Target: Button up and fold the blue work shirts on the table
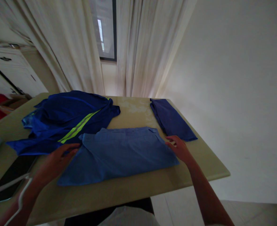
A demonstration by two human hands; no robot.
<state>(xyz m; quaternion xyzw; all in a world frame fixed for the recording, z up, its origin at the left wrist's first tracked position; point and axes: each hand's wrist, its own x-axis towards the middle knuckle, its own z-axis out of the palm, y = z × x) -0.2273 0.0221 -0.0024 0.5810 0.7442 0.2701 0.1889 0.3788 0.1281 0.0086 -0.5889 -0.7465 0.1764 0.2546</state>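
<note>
Left hand (58,157) spread flat on shirt (124,150) left end | right hand (179,147) touches right end, grip unclear | shirt long axis crosswise between hands

shirt (124,152) on table (129,193) front | jacket (65,121) behind-left | folded cloth (171,121) behind-right

Domestic room, likely a home. Evidence: cream curtains (138,47) framing a window (105,29) behind the table (133,191); white drawer cabinet (8,72) left of the table.
</note>
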